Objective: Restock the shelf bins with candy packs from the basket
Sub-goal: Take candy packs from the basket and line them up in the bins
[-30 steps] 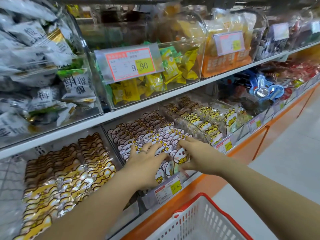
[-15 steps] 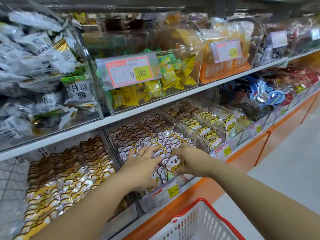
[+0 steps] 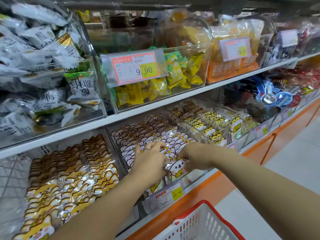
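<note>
Both my hands are inside the clear middle bin [image 3: 194, 186] on the lower shelf, among rows of pink-and-white koala candy packs [image 3: 152, 132]. My left hand [image 3: 149, 161] lies on the packs with its fingers curled over their tops. My right hand [image 3: 195, 156] pinches the front koala pack [image 3: 176, 168], which stands tilted at the bin's front wall between the two hands. The white basket with a red rim [image 3: 197, 224] sits below at the bottom edge; its inside is mostly out of view.
A bin of yellow-brown packs [image 3: 69, 170] sits to the left and a bin of yellow tiger packs [image 3: 213, 123] to the right. Clear bins of snack bags [image 3: 155, 78] fill the upper shelf. An orange shelf base [image 3: 216, 186] and pale floor [image 3: 285, 170] lie right.
Both hands have drawn closer together at the bin's front. Their fingers have curled from lying flat on the packs, and the front koala pack now stands tilted between them.
</note>
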Available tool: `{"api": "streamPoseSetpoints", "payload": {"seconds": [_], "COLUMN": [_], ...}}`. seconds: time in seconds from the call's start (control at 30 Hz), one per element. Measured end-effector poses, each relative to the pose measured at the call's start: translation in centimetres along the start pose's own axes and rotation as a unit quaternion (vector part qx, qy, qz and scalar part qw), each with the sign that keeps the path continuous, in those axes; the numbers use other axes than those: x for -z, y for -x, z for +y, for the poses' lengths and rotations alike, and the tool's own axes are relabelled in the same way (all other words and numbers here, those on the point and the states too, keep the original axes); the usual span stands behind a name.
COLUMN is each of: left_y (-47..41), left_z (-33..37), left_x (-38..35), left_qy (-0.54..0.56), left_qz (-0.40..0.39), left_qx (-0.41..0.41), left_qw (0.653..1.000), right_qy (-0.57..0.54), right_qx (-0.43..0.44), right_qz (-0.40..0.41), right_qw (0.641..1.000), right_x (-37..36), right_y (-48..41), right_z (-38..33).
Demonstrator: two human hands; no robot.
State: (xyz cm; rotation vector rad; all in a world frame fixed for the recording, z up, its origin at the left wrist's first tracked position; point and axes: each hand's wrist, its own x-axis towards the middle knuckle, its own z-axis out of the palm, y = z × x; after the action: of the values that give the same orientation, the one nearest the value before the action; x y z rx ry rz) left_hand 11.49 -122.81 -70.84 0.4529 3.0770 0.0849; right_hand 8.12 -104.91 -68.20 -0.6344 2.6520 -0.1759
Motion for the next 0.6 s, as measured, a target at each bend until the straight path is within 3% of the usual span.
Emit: {"api": "streamPoseSetpoints", "payload": {"seconds": [0.37, 0.43, 0.53, 0.6], "left_y": [0.0, 0.1, 0.5, 1.2], "left_z": [-0.4, -0.4, -0.9, -0.8], "left_x": [-0.5, 0.0, 2.0, 3.1], "left_qy": [0.037, 0.042, 0.051, 0.067], "left_qz": [0.048, 0.024, -0.032, 0.001], "left_qx": [-0.002, -0.003, -0.009, -0.008], "left_qw": [0.998, 0.999, 0.998, 0.998], "right_qy": [-0.009, 0.002, -0.028, -0.088], "right_qx": [-0.023, -0.018, -0.004, -0.002], "right_qz": [-0.02, -0.012, 0.028, 0.103], "right_qw": [0.999, 1.0, 0.999, 0.991], "right_x": [-0.8, -0.8, -1.3, -1.6], "right_y": [-1.2, -1.1, 0.1, 1.2], "right_z": [-0.5, -0.8, -0.4, 0.4]}}
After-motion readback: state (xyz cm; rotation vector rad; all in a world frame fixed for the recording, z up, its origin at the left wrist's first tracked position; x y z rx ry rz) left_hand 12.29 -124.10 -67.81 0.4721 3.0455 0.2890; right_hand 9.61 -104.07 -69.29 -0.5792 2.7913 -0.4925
